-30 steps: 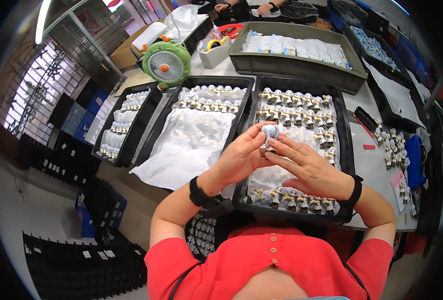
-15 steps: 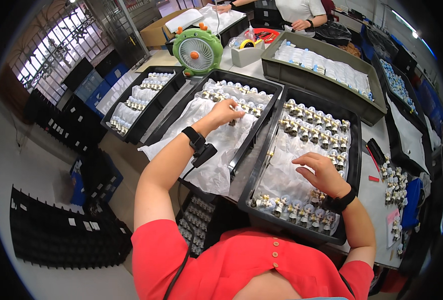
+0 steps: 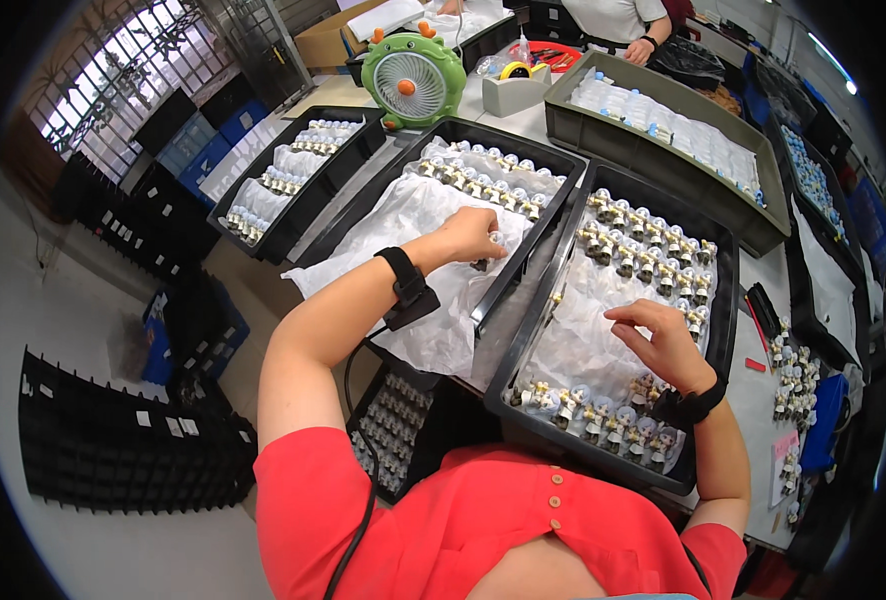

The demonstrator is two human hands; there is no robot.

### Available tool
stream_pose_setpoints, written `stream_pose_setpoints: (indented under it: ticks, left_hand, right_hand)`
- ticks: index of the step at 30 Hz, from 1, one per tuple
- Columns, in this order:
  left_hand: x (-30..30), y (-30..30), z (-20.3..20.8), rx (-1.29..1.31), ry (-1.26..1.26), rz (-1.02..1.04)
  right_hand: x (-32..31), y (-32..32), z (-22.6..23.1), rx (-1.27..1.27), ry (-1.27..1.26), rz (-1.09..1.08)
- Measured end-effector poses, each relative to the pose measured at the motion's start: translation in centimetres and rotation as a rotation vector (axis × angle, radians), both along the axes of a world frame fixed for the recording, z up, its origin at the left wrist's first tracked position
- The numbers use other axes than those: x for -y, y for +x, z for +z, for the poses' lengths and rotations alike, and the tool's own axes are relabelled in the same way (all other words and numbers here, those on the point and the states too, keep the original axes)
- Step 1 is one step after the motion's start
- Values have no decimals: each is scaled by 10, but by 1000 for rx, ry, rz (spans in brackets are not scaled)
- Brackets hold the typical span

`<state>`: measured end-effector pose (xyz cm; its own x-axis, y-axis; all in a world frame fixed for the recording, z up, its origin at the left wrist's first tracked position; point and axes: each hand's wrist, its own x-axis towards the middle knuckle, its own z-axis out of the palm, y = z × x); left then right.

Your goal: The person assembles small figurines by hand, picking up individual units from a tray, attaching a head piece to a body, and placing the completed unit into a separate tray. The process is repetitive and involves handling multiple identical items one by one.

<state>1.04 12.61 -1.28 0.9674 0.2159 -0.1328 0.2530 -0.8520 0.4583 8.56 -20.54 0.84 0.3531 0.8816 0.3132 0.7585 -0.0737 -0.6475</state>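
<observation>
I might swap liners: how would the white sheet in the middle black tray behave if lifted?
Probably floppy: the white sheet is creased and drapes over the near edge of the middle black tray. Likely light, as it looks thin.

The left hand hides part of the little figure it holds, the right hand covers some of the black tray, and the top edge cuts off another person in white.

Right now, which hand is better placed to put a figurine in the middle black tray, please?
Left hand, probably: it holds a figurine over that tray; the right hand seems empty.
</observation>
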Motion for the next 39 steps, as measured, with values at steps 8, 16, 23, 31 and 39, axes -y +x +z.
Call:
stream_pose_setpoints:
  ticks: [8,16,23,31,39]
  left_hand:
    - [7,-3,-31,-22,39,-38]
    - [7,-44,-18,-170,66,-122]
    - [2,-97,3,-507,272,-289]
    - [12,-127,26,-673,262,-267]
    - [9,-130,35,-582,193,-282]
  right_hand:
    - [1,0,2,0,-31,-5]
    - [2,-1,1,-10,-41,-10]
    - [2,-3,0,-24,-73,3]
    - [2,-5,1,-36,-125,10]
    - [3,-7,-1,-25,-166,27]
